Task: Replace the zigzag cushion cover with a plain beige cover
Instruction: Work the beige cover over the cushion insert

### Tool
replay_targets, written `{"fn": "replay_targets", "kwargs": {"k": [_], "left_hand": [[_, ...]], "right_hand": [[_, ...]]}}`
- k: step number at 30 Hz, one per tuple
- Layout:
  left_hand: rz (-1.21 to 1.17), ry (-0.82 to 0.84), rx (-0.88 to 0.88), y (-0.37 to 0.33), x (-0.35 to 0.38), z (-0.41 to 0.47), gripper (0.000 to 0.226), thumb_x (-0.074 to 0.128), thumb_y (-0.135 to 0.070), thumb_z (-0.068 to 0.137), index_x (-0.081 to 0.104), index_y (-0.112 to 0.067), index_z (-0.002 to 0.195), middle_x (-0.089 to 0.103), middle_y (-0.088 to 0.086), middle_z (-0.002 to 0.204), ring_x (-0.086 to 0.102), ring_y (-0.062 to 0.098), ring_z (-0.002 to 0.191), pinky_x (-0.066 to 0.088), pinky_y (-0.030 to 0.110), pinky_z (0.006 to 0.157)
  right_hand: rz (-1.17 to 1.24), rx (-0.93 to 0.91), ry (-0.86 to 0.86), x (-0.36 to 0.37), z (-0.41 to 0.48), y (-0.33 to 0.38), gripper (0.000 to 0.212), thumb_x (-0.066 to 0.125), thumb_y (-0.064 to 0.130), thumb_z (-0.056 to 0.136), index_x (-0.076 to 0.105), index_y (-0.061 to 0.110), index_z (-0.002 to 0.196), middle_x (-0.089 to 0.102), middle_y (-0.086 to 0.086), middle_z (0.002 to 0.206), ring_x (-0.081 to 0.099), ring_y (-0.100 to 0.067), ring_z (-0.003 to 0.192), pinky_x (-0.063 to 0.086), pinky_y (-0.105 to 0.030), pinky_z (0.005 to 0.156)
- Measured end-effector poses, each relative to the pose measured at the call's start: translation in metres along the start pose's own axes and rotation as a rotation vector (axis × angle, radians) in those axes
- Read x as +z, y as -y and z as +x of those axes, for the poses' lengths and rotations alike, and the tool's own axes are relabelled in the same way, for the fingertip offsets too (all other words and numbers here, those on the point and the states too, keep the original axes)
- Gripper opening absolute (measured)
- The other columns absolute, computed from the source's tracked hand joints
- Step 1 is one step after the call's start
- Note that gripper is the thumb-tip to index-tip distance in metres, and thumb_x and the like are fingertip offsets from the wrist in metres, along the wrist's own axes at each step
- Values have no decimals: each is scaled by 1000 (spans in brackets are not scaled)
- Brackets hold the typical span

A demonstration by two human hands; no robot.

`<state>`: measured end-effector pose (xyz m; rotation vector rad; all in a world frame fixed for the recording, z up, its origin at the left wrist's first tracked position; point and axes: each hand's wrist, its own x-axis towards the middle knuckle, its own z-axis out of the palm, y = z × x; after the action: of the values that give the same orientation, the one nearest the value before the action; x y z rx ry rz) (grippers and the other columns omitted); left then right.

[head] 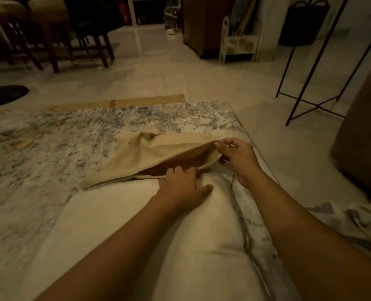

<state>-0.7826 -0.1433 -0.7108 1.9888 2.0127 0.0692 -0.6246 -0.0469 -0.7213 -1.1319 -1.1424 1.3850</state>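
Item: beige cover (149,153), plain, lying on a mottled blue-grey rug (60,144), its open mouth facing the person. The dark interior shows through the gap.
Cushion insert (158,224): white and bare, directly in front of the person, with its far end touching the cover's mouth. Its near end is cut off by the lower edge of the view.
Left hand (181,190): fingers curled over the lower lip of the opening, thumb spread on the insert.
Right hand (239,157): pinching the upper lip and holding it raised.
Grey-and-white fabric (354,216): crumpled at the right, partly hidden behind the right forearm (pattern hard to make out).
Tan strip (119,103) beyond the rug: bears a small red mark, too blurred to read.
Surroundings: pale tile floor (158,68), black wire stand (318,107), dark chairs (50,40), wooden cabinet (204,25).
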Motion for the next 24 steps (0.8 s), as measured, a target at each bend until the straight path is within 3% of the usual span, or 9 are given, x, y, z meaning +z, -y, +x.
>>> {"fn": "replay_targets", "kwargs": {"k": [1, 3, 7, 11, 15, 18, 22, 24], "left_hand": [[46, -7, -27, -5, 5, -1, 58, 39, -69, 89, 44, -34, 136, 45, 9, 135, 37, 32, 127, 36, 50, 105], [69, -80, -35, -8, 10, -2, 50, 38, -64, 92, 49, -34, 131, 50, 6, 132, 40, 29, 124, 37, 49, 100], [-81, -347, 106, -2, 17, -24, 13, 54, -49, 92, 54, -37, 87, 60, -9, 99, 52, 21, 100, 40, 41, 84], [-349, -649, 269, 15, 21, -56, 27, 72, -29, 74, 47, -36, 70, 47, -19, 70, 49, 16, 71, 42, 39, 62], [-460, -890, 364, 16, 19, -83, 25, 74, -5, 66, 52, -18, 65, 42, -16, 68, 42, 9, 71, 34, 37, 60], [-420, -916, 373, 16, 25, -83, 11, 71, 0, 63, 63, -7, 66, 42, -19, 71, 42, 8, 74, 35, 37, 61], [-308, -740, 291, 17, 37, -50, 15, 64, -38, 81, 64, -23, 76, 49, -15, 75, 51, 17, 70, 36, 32, 62], [-257, -661, 208, 15, 42, -39, 19, 59, -46, 82, 65, -28, 80, 54, -10, 78, 56, 22, 74, 39, 33, 63]], "right_hand": [[-6, -11, 2, -4, 1, 1, 6, 72, 15, 88, 66, 15, 89, 66, 1, 78, 64, -11, 70, 54, -24, 62], [-55, 1, -10, -14, 3, -4, 8, 74, 15, 87, 66, 16, 87, 64, 2, 77, 61, -10, 72, 53, -25, 65], [-64, 86, -62, -29, 4, -19, 11, 76, 17, 85, 66, 16, 90, 67, -3, 88, 64, -17, 82, 55, -31, 71], [-51, 148, -31, -38, 3, -27, 11, 76, 18, 86, 65, 18, 89, 66, -1, 84, 64, -18, 78, 55, -36, 76], [-120, 106, 94, -40, -2, -24, 13, 76, 17, 85, 62, 16, 86, 68, 2, 83, 64, -14, 77, 55, -34, 75], [-141, 112, 192, -40, -9, -19, 15, 73, 11, 86, 59, 13, 79, 65, 3, 71, 63, -11, 67, 56, -30, 70], [-116, 140, 271, -38, -13, -13, 24, 63, 5, 88, 57, 16, 68, 61, -3, 67, 58, -18, 66, 53, -32, 66], [-97, 151, 295, -38, -14, -11, 24, 65, 10, 88, 56, 18, 68, 59, -4, 71, 57, -18, 66, 50, -34, 65]]}}
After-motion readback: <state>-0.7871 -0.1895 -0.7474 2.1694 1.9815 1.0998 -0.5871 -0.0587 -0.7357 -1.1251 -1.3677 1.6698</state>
